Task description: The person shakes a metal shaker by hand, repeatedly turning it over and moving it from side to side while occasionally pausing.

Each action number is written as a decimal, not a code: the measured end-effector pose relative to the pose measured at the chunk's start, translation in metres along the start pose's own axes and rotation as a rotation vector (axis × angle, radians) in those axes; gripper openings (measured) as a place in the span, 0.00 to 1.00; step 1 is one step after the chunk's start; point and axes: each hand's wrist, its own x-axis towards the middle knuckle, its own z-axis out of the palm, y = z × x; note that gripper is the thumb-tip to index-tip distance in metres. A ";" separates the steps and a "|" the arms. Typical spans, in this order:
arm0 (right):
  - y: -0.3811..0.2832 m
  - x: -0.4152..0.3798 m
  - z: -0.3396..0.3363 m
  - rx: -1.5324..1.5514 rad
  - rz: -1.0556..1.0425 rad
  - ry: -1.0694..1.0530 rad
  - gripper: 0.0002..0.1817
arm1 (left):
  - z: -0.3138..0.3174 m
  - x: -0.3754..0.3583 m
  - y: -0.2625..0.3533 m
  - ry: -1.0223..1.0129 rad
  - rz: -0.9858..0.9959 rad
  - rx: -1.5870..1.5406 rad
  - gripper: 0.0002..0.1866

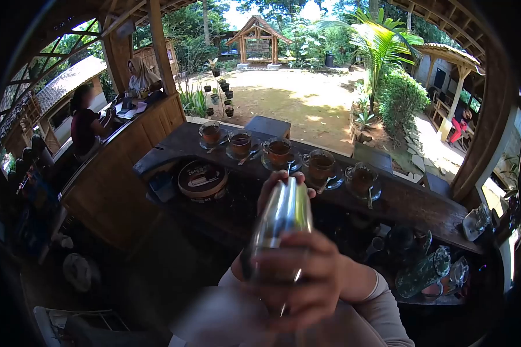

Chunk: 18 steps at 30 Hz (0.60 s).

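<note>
A shiny metal cocktail shaker is tilted in front of me, blurred at its lower end. The fingers of my left hand show at its far end, partly hidden behind the metal. My right hand, smeared by motion, wraps around the near end. Just beyond the shaker, several glass cups of amber-brown drink stand in a row on saucers along the dark wooden counter. Spoons lie on the saucers.
A round tub sits on the left below the counter top. At right are a patterned glass pitcher and a tilted glass jar. Two people are at the wooden partition on the left. Stools stand beyond the counter.
</note>
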 end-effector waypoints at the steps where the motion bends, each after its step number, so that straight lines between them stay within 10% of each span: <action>1: -0.018 0.001 -0.007 0.134 -0.061 -0.178 0.16 | 0.019 0.004 0.000 -0.179 0.071 0.012 0.17; 3: -0.005 -0.008 0.010 0.059 -0.101 -0.042 0.16 | 0.030 0.006 0.006 -0.323 0.105 0.029 0.20; 6: 0.059 -0.051 0.034 0.030 0.248 0.025 0.16 | -0.027 -0.017 0.014 0.299 0.027 -0.418 0.18; 7: 0.075 -0.055 0.044 0.094 0.606 0.219 0.20 | -0.075 -0.013 -0.007 0.213 0.291 0.282 0.17; 8: 0.072 -0.056 0.044 0.095 0.613 0.220 0.20 | -0.031 -0.013 -0.012 0.920 0.074 -0.038 0.16; 10: 0.071 -0.041 0.038 0.144 0.589 0.201 0.17 | -0.039 -0.006 -0.020 0.096 0.327 -0.486 0.15; 11: 0.055 -0.030 0.035 0.044 0.336 0.093 0.17 | -0.072 -0.016 -0.011 -0.178 -0.151 -0.981 0.15; 12: 0.030 -0.011 0.030 -0.047 0.082 -0.018 0.17 | -0.025 -0.012 0.015 0.329 -0.113 -0.329 0.16; 15: -0.013 0.000 0.025 0.088 -0.060 -0.147 0.18 | 0.017 0.000 0.011 -0.409 -0.033 0.000 0.19; 18: 0.016 -0.011 0.038 0.026 -0.020 -0.024 0.17 | -0.021 -0.006 0.014 -0.112 -0.049 -0.186 0.17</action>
